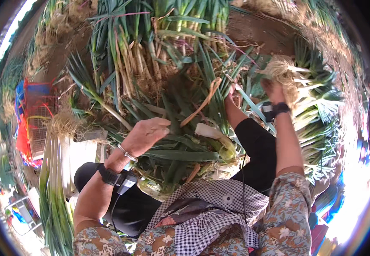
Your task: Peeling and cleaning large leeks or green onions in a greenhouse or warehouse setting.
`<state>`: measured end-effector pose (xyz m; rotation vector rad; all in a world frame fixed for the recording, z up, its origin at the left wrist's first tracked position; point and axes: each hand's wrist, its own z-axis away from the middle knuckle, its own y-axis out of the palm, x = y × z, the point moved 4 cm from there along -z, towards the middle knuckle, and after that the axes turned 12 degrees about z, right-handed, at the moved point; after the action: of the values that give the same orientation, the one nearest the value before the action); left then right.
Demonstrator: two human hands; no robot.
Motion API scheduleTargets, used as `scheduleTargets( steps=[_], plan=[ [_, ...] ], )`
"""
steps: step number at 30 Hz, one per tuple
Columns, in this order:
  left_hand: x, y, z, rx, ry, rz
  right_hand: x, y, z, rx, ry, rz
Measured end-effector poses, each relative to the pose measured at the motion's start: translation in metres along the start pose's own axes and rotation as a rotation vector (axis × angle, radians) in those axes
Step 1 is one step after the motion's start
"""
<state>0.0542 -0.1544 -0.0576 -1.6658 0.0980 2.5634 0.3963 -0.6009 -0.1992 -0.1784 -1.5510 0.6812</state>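
Nr R grip (274, 90), stringy-rooted leeks (307, 101) lie bunched.

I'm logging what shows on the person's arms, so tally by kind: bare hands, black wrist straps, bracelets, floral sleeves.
Bare hands: 2
Black wrist straps: 2
Silver bracelet: 1
Floral sleeves: 2
Total: 7
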Motion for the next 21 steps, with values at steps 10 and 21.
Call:
scheduleTargets(
  steps=[10, 21],
  plan=[
    [-0.047, -0.039, 0.051, 0.084, 0.239, -0.322, 0.127, 0.413, -0.051, 0.034, -0.206, 0.359],
    [-0.055, -0.076, 0.09, -0.004, 0.174, -0.16, 0.211, 0.461, -0.064, 0.534, 0.19, -0.257]
  ],
)
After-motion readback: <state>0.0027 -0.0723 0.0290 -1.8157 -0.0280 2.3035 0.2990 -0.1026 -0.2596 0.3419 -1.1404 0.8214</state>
